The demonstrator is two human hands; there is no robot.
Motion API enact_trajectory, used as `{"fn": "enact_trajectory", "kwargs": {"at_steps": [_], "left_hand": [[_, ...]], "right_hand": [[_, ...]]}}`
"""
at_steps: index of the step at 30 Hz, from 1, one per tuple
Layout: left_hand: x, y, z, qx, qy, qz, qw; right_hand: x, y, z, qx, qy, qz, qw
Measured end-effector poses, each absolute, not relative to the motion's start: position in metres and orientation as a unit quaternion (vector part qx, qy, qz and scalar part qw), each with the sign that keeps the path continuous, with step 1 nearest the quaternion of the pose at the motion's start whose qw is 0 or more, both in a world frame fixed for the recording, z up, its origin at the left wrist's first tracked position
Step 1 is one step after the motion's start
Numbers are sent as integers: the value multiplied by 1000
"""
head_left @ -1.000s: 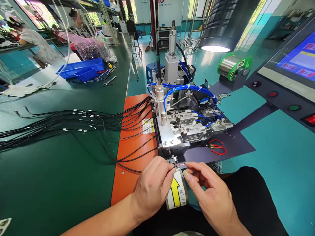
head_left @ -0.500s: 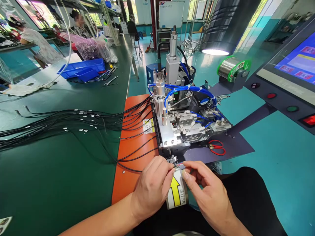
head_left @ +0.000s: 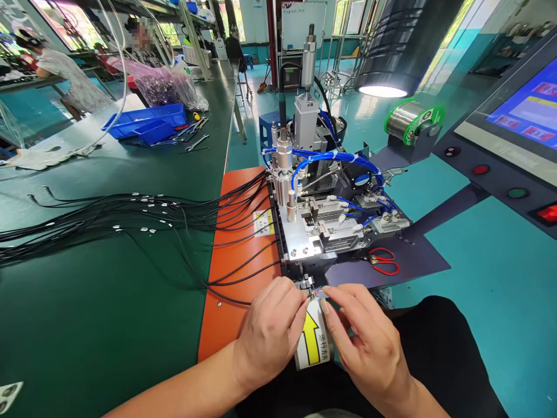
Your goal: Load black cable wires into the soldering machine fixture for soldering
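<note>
Left hand (head_left: 274, 328), lower centre: fingers pinched on black cable (head_left: 237, 301), coloured wires (head_left: 318, 289) at its end. Right hand (head_left: 369, 339): thumb, index slightly apart at wires, hold unclear. Arrow label (head_left: 311, 341) below. Machine (head_left: 300, 232) centre. Worktop (head_left: 108, 325) lower left.
</note>
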State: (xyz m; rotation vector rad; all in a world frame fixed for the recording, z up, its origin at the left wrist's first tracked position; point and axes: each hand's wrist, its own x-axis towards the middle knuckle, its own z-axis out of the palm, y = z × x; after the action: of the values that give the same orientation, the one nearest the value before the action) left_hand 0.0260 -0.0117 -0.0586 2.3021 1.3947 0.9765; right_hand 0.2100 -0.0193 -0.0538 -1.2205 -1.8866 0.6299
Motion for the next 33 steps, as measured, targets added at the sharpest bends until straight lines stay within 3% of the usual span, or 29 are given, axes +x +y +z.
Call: {"fn": "enact_trajectory", "kwargs": {"at_steps": [8,17,21,25,33], "left_hand": [[26,-11,-59,794,482,347,131],[25,-13,-62,782,495,354,136],[24,-12,-59,781,489,356,157],[23,-12,-58,783,474,364,171],[25,-12,-58,789,466,365,165]], "right_hand": [[204,-6,-46,-550,-617,430,363],[195,-20,-58,-485,-677,353,426],[209,-9,-56,-548,-549,477,414],[217,3,-54,-508,-453,636,364],[211,6,-49,-453,-451,684,351]]}}
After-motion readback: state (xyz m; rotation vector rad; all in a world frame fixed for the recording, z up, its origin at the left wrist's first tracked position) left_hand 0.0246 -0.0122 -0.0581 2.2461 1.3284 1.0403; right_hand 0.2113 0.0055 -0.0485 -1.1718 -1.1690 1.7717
